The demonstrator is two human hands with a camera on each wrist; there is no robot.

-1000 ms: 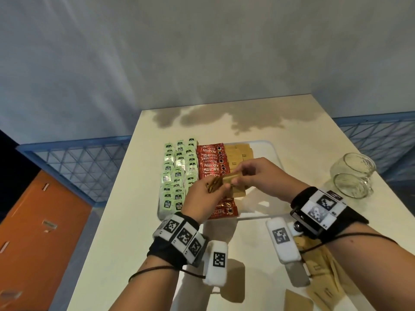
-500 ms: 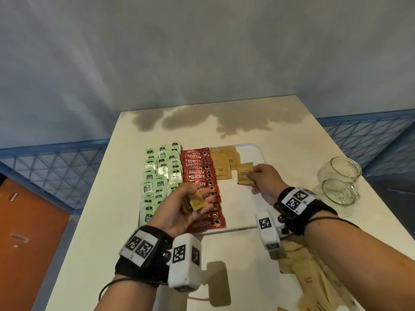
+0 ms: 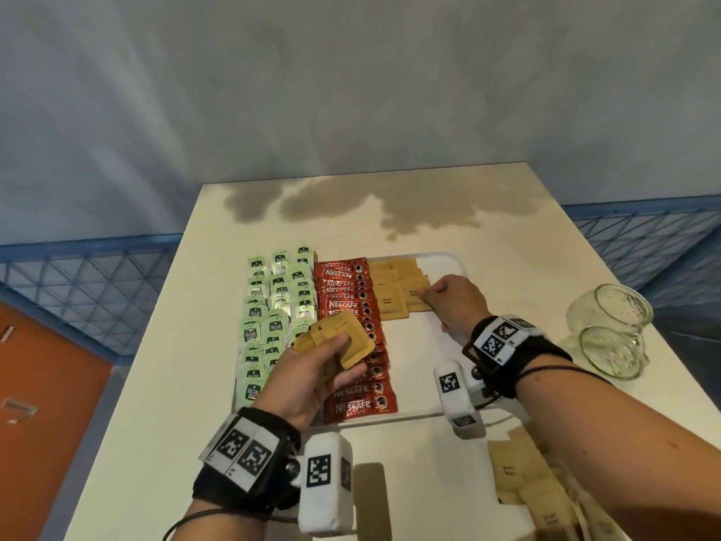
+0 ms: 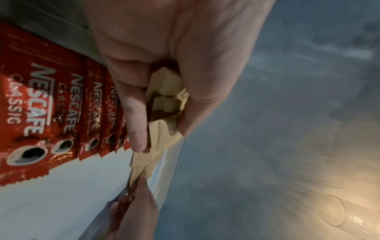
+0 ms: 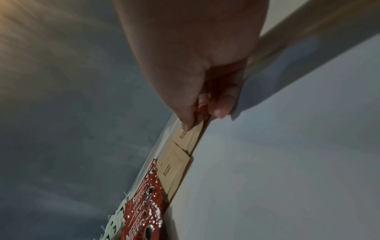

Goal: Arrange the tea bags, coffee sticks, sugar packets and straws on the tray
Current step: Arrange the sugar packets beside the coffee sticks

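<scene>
A white tray [image 3: 425, 369] holds green tea bags [image 3: 273, 306] in rows on the left, red coffee sticks [image 3: 351, 329] in the middle and brown sugar packets [image 3: 394, 298] at the back. My left hand [image 3: 312, 369] grips a small stack of sugar packets [image 3: 343, 341] above the coffee sticks; in the left wrist view, thumb and fingers [image 4: 135, 116] clamp that stack [image 4: 166, 100]. My right hand [image 3: 448, 302] pinches one sugar packet [image 3: 419, 294] lying on the tray beside the other packets, the pinched packet [image 5: 189, 134] seen low against the tray. No straws in view.
Two empty glass jars [image 3: 608, 329] lie on their sides at the table's right edge. More brown sugar packets [image 3: 542, 497] are heaped on the table near my right forearm. The cream table [image 3: 156, 384] has a dark stain [image 3: 390, 205] at the back.
My right hand took a sugar packet from the stack in my left hand, carried it right and back, and lowered it onto the tray. The left hand drew back slightly with its stack.
</scene>
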